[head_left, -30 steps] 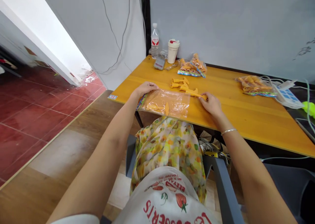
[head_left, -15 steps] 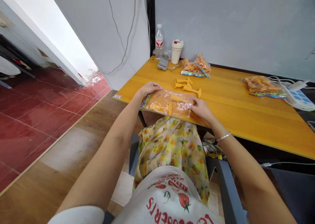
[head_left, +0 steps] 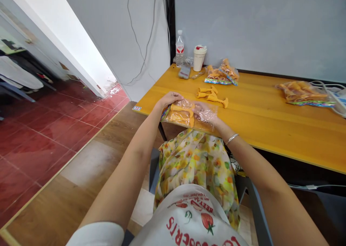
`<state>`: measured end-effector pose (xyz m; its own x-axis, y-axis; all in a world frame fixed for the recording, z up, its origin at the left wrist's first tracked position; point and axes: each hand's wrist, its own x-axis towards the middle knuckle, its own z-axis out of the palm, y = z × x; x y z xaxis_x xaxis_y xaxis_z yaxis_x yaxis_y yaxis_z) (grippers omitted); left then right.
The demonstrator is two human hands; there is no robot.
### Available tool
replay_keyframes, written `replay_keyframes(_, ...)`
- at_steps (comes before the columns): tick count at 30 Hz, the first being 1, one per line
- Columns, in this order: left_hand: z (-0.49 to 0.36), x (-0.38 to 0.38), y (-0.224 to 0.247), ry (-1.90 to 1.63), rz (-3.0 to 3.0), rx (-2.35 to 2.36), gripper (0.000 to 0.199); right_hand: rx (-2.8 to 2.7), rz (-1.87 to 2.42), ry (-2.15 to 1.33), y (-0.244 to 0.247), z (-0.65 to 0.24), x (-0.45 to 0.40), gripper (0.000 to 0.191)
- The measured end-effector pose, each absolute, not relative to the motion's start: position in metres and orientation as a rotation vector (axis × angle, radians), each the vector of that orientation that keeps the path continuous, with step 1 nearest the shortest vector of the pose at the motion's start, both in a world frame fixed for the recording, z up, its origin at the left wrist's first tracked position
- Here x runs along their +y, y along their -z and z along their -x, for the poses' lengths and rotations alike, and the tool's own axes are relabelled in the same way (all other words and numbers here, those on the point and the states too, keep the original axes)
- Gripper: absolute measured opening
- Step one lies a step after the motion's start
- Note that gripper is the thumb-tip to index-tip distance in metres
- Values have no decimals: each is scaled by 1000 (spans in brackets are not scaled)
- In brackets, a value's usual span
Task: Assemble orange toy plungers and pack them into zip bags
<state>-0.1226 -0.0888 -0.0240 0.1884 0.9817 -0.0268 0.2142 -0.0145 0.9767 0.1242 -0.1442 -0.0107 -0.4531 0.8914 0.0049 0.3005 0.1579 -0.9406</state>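
My left hand (head_left: 173, 98) pinches the upper left edge of a clear plastic bag (head_left: 207, 125) with a colourful printed strip at its left end. Inside the bag lie orange hammer-shaped plastic pieces (head_left: 180, 121). My right hand (head_left: 202, 113) reaches into the bag from its right end. Its fingers are closed at the head of one orange hammer-shaped piece (head_left: 180, 109); the film's glare partly hides the fingertips. Just behind the bag, several loose orange pieces (head_left: 217, 99) rest on the wooden table (head_left: 259, 119).
Filled bags of orange pieces (head_left: 220, 74) lie at the back, and another filled bag (head_left: 304, 93) sits at the right beside white cables (head_left: 324, 85). A water bottle (head_left: 180, 49), a lidded cup (head_left: 199, 58) and a small grey box (head_left: 184, 72) stand at the back left.
My right hand has moved leftward from the bag's right end to inside it, carrying the orange piece deeper. My left hand still pinches the bag's edge. The view has shifted slightly.
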Motion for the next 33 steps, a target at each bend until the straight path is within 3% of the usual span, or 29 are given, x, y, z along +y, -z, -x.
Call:
replay_keyframes(7, 122, -89, 24, -932, -1432, 1236, 33, -2031, 1179, -1143, 10, -130, -141, 37)
replay_keyframes(13, 117, -97, 16, -932, -1388, 1264, 24, -2130, 1129, -876, 13, -161, -141, 47)
replay_keyframes(16, 116, -100, 12, -942, -1378, 1276, 23, -2122, 1341, -745, 10, -196, -130, 43)
replay_keyframes(19, 115, -102, 10, -949, -1359, 1282, 24, -2031, 1554, -395, 7, -225, -113, 36)
replay_keyframes(21, 115, -103, 9, -943, -1347, 1277, 24, -2036, 1622, -216, 6, -236, -104, 45)
replay_keyframes(24, 115, -103, 9, -943, -1350, 1279, 24, -2210, 1693, -140, 5, -240, -99, 54)
replay_keyframes(33, 114, -100, 11, -992, -1305, 1270, 12, -2351, 1806, 47, -6, -265, -151, 47)
